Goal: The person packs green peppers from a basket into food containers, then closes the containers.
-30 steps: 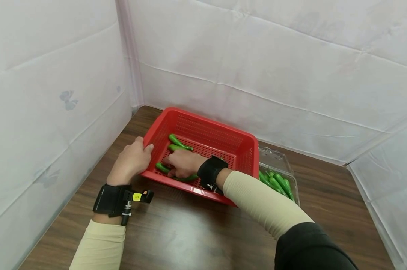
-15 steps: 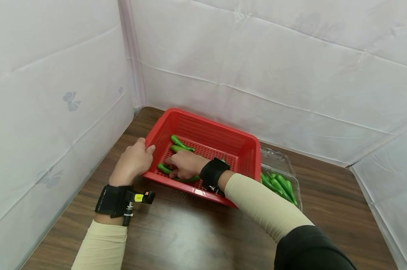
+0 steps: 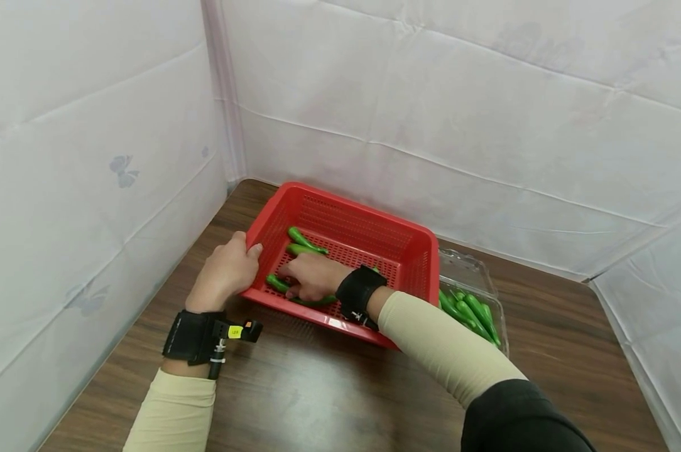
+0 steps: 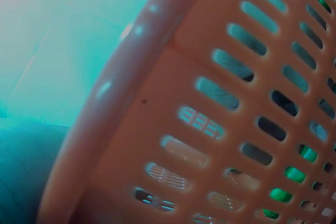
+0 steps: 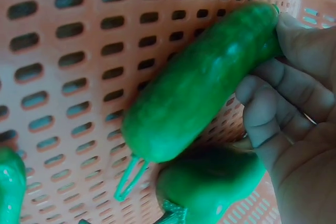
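Observation:
A red perforated plastic basket (image 3: 369, 220) stands on the table. My left hand (image 3: 225, 270) grips the rim at its left end, with the thumb over the edge. Reaching inside, my right hand (image 3: 315, 276) pinches one end of a green cucumber (image 5: 205, 77) between thumb and fingers. A thin green loop hangs from the cucumber's other end. Below it in the right wrist view lies a green pepper (image 5: 210, 182) with a stem. Two green vegetables (image 3: 306, 242) rest on the basket floor near the back left. The left wrist view shows mostly the slotted basket wall (image 4: 173, 103).
Right of the basket, a clear plastic clamshell box (image 3: 467, 270) has its lid raised, with several green peppers (image 3: 473, 314) inside. The brown wood-grain table (image 3: 295, 389) meets white sheeting (image 3: 431, 113) at the back and sides.
The head view has drifted slightly, so everything sits a little further right. Both hands keep their places, the left on the basket rim and the right on the cucumber.

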Motion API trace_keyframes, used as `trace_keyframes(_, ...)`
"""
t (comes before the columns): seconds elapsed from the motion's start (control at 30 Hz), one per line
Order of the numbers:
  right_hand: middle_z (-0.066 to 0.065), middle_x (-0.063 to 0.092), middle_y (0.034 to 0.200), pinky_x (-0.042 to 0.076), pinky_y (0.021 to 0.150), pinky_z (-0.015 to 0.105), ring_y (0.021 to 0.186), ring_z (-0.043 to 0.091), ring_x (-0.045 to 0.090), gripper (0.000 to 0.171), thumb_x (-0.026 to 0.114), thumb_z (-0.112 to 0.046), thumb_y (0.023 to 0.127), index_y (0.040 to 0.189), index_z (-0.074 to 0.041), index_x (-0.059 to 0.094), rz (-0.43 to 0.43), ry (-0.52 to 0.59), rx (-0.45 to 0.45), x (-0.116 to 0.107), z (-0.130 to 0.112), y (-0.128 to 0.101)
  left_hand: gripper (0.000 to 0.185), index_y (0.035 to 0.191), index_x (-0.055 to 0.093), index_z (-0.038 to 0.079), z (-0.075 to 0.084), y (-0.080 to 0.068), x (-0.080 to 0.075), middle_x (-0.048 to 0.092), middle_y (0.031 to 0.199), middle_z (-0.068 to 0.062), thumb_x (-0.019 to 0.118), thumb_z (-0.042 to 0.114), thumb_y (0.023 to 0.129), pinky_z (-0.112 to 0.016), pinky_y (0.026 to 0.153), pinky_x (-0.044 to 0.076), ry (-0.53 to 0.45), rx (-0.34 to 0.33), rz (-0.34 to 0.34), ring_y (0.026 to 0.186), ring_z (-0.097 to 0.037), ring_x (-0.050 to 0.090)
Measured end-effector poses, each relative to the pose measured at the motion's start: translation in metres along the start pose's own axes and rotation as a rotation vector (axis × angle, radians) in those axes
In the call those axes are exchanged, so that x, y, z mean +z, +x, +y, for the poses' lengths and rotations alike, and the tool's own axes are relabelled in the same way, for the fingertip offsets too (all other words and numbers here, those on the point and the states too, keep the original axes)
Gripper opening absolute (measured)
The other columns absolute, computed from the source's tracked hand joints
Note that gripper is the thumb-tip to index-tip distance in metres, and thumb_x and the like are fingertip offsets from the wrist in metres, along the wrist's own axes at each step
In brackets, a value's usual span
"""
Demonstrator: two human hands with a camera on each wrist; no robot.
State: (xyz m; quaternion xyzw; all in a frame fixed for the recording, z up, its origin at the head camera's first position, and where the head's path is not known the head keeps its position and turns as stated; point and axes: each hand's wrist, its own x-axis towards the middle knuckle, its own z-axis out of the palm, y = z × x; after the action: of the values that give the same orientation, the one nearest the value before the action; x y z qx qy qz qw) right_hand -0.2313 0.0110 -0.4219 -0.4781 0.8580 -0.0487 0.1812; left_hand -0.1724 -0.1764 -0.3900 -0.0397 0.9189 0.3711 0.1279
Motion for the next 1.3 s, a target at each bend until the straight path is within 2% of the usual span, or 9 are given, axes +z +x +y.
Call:
trace_keyframes(0.13,-0.008,0.051,0.075,0.037,0.065,0.019,0.065,0.005,0.045,0.008,0.073,-0.019,0.097,0.095,-0.014,0.067,-0.026,0.007,-0.013,-0.001,0.000,-0.001,0.046,0.139,0.041,-0.006,0.000,0.000,0.001,0.065,0.105,-0.023,0.037,0.032,0.113,-0.032,0.062,0.049,0.008,0.006,0.002,0.082,-0.027,0.066)
trace_keyframes(0.33,-0.008,0.044,0.070,0.036,0.062,0.020,0.062,0.005,0.042,0.010,0.070,-0.019,0.100,0.092,-0.015,0.065,-0.061,0.059,-0.009,-0.006,0.001,-0.007,0.046,0.138,0.041,-0.006,0.000,0.000,0.001,0.065,0.102,-0.022,0.038,0.032,0.112,-0.032,0.061,0.049,0.009,0.013,-0.002,0.080,-0.026,0.066)
trace_keyframes(0.57,-0.008,0.034,0.062,0.029,0.058,0.021,0.055,0.006,0.031,0.012,0.067,-0.013,0.101,0.090,-0.013,0.064,-0.043,0.156,0.004,-0.026,-0.002,-0.024,0.046,0.139,0.040,-0.006,-0.002,0.001,0.000,0.065,0.102,-0.022,0.038,0.032,0.112,-0.031,0.061,0.049,0.013,0.002,-0.027,0.080,-0.025,0.066)
trace_keyframes(0.7,-0.008,0.033,0.060,0.028,0.056,0.022,0.054,0.005,0.030,0.011,0.068,-0.014,0.101,0.091,-0.012,0.065,-0.031,0.202,0.008,-0.041,-0.004,-0.037,0.047,0.139,0.040,-0.006,-0.004,0.003,-0.002,0.065,0.103,-0.023,0.038,0.033,0.113,-0.031,0.061,0.050,0.016,0.010,-0.030,0.081,-0.026,0.067)
trace_keyframes(0.8,-0.007,0.034,0.062,0.028,0.059,0.023,0.057,0.007,0.032,0.016,0.068,-0.014,0.101,0.086,-0.012,0.061,-0.009,0.210,0.002,-0.052,-0.004,-0.047,0.048,0.140,0.040,-0.006,-0.006,0.005,-0.004,0.066,0.103,-0.023,0.037,0.033,0.113,-0.031,0.061,0.050,0.016,0.010,-0.026,0.082,-0.026,0.068)
trace_keyframes(0.9,-0.006,0.034,0.063,0.028,0.060,0.024,0.059,0.008,0.031,0.023,0.068,-0.016,0.101,0.082,-0.015,0.054,0.015,0.191,-0.013,-0.062,-0.003,-0.058,0.050,0.141,0.039,-0.007,-0.009,0.008,-0.005,0.065,0.102,-0.023,0.037,0.033,0.112,-0.032,0.060,0.049,0.017,0.008,-0.027,0.081,-0.026,0.067)
trace_keyframes(1.1,-0.006,0.034,0.065,0.026,0.063,0.025,0.061,0.007,0.029,0.026,0.069,-0.016,0.100,0.082,-0.017,0.051,0.049,0.177,-0.026,-0.076,0.004,-0.085,0.051,0.142,0.038,-0.008,-0.013,0.012,-0.007,0.065,0.102,-0.023,0.037,0.033,0.112,-0.032,0.059,0.048,0.014,0.008,-0.028,0.080,-0.025,0.066)
trace_keyframes(1.2,-0.006,0.035,0.066,0.027,0.065,0.025,0.062,0.008,0.029,0.020,0.069,-0.015,0.100,0.085,-0.015,0.055,0.061,0.188,-0.018,-0.080,0.009,-0.099,0.051,0.143,0.037,-0.008,-0.015,0.014,-0.007,0.065,0.102,-0.023,0.036,0.033,0.112,-0.032,0.059,0.048,0.015,0.008,-0.029,0.079,-0.025,0.066)
trace_keyframes(1.3,-0.007,0.039,0.067,0.030,0.066,0.025,0.062,0.007,0.032,0.009,0.069,-0.017,0.101,0.094,-0.015,0.063,0.067,0.199,-0.001,-0.082,0.015,-0.114,0.053,0.144,0.036,-0.009,-0.018,0.015,-0.008,0.065,0.102,-0.024,0.036,0.033,0.112,-0.032,0.059,0.048,0.020,0.010,-0.035,0.079,-0.025,0.066)
